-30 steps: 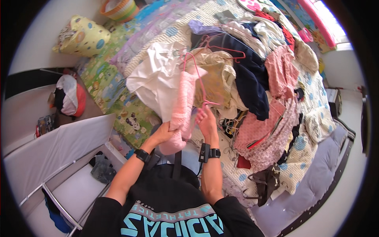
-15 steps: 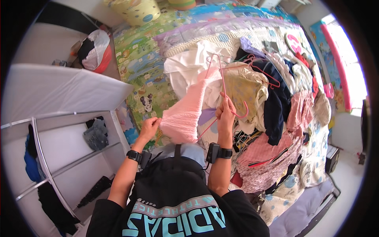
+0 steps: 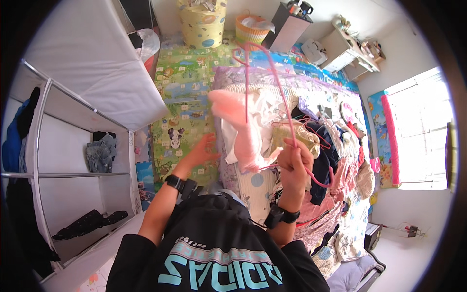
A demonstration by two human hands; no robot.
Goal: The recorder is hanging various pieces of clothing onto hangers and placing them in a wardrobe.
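My right hand (image 3: 296, 160) is closed round a pink clothes hanger (image 3: 283, 95), gripping it near its hook, which sticks out to the right. A fluffy light-pink knitted garment (image 3: 247, 141) hangs on the hanger's lower bar and swings out to the left. My left hand (image 3: 203, 152) is off the garment, a little to its left, with fingers stretched out and slightly blurred. Behind the garment, white clothing (image 3: 228, 151) lies on the bed's near left part. Beside it is a yellowish garment (image 3: 279, 136), partly hidden by the hanger and my right hand.
A heap of clothes (image 3: 340, 146) covers the bed's right side. At my left stands a wardrobe frame (image 3: 80, 175) with folded jeans (image 3: 101, 153) and dark clothes on its shelves. A yellow hamper (image 3: 202, 24) and a striped basket (image 3: 253, 34) stand at the far wall, on a patterned mat (image 3: 182, 97).
My left hand has let go of the pink garment and moved slightly right. My right hand has lifted the hanger and garment nearer; the garment now swings loosely. My view has tilted up toward the far wall.
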